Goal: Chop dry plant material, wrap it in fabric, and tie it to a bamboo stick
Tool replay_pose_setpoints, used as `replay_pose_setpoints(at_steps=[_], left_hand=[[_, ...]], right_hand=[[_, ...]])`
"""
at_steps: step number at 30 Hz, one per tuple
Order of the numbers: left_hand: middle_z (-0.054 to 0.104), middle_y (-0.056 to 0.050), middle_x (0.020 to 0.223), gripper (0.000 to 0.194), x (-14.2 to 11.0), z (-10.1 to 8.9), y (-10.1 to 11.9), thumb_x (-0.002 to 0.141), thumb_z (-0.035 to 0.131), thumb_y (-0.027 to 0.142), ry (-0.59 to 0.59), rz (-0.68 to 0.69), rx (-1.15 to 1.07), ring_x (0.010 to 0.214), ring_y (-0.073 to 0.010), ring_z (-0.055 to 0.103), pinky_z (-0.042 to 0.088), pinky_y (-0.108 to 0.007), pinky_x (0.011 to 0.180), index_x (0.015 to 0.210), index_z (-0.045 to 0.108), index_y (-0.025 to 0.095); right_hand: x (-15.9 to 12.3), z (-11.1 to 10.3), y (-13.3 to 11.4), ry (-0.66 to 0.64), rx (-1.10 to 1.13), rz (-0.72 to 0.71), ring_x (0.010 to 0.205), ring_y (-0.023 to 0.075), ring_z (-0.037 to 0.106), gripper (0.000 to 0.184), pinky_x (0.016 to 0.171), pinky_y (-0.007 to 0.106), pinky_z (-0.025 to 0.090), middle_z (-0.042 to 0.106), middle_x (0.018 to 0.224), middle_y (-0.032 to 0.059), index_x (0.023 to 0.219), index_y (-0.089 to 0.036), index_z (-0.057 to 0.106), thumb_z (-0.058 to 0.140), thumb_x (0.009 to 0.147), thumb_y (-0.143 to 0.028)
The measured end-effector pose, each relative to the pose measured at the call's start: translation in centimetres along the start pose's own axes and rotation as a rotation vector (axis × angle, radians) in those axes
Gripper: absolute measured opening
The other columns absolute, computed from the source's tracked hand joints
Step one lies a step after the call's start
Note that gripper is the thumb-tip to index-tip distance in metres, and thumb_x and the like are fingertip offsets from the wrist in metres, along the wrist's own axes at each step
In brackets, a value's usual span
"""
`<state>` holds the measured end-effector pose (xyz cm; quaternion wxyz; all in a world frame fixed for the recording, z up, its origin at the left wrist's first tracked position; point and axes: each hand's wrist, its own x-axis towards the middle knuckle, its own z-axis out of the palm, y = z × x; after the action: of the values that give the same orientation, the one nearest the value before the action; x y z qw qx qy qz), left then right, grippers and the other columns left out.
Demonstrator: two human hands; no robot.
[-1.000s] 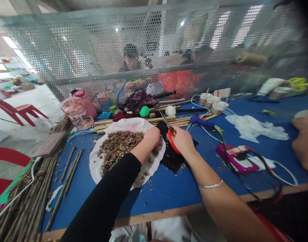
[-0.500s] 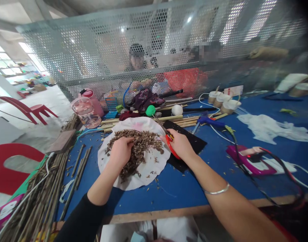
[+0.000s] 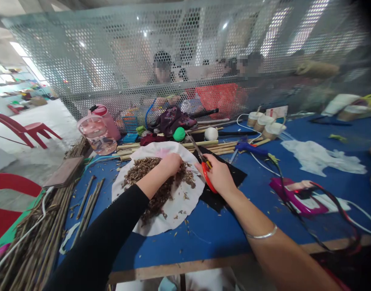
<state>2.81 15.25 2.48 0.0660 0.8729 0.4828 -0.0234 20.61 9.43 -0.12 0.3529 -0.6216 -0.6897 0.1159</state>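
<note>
On a round white cloth [image 3: 189, 202] lies a heap of brown dried plant bits [image 3: 139, 167], loose and flaky. My left hand [image 3: 170, 163] is over the right part of the heap, its fingers curled down and together. Whatever is between those fingertips is hidden from me. Scissors with red-orange handles [image 3: 207, 177] are gripped in my right hand [image 3: 218, 173], at the cloth's right edge. Their blades point up and away, toward a green ball [image 3: 179, 134]. Beneath the right hand, a black sheet [image 3: 236, 171] lies partly under the cloth.
Thin sticks [image 3: 91, 202] and a bundle of stalks [image 3: 48, 230] lie left. Behind the cloth are bamboo sticks [image 3: 224, 147], a white ball [image 3: 211, 133] and a pink bottle [image 3: 109, 121]. A blue glue gun [image 3: 252, 148], purple power strip [image 3: 297, 198] and cables lie right. A perforated screen [image 3: 118, 60] stands behind.
My left hand has moved right across the heap, from its middle to its right side. My right hand keeps the scissors in nearly the same place. The view has shifted slightly.
</note>
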Motion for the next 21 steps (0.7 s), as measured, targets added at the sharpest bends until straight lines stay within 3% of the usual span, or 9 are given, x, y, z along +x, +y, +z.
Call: replay_pose_setpoints(at_steps=[8,15,18,21], left_hand=[[0.071,-0.016,0.086,0.024,-0.3,0.5,-0.2,0.082,0.049,0.011,0.06,-0.035,-0.013,0.087,-0.0257,0.066,0.047,-0.033,0.083,0.08,0.073,0.013],[0.07,-0.011,0.088,0.026,-7.2,-1.4,-1.5,0.086,0.047,0.018,0.406,-0.158,-0.225,0.087,-0.0229,0.062,0.047,-0.032,0.082,0.082,0.073,0.016],[0.07,-0.006,0.08,0.021,-9.9,-1.0,-2.4,0.083,0.054,0.022,0.49,-0.338,-0.469,0.078,-0.0201,0.061,0.047,-0.032,0.079,0.078,0.073,0.016],[0.066,-0.001,0.068,0.019,-11.0,0.2,-2.7,0.079,0.063,0.03,0.58,-0.522,-1.029,0.063,-0.0138,0.058,0.049,-0.028,0.07,0.081,0.072,0.014]], right_hand=[[-0.1,0.2,-0.1,-0.045,-0.028,0.003,0.065,0.0208,0.066,0.046,0.06,0.027,0.047,0.073,0.078,0.0074,0.116,-0.019,0.061,0.056,0.083,-0.051],[-0.5,0.7,-0.6,-0.078,-0.06,-0.037,0.077,0.0248,0.069,0.042,0.066,0.03,0.047,0.073,0.084,0.0079,0.111,-0.022,0.063,0.057,0.082,-0.052],[-0.8,0.9,-1.0,-0.097,-0.037,-0.044,0.075,0.024,0.068,0.041,0.066,0.029,0.047,0.073,0.082,0.0071,0.111,-0.022,0.064,0.059,0.081,-0.051],[-1.1,1.0,-1.5,-0.12,-0.012,-0.074,0.072,0.0223,0.067,0.044,0.065,0.028,0.047,0.072,0.08,0.0066,0.112,-0.021,0.063,0.059,0.081,-0.051]])
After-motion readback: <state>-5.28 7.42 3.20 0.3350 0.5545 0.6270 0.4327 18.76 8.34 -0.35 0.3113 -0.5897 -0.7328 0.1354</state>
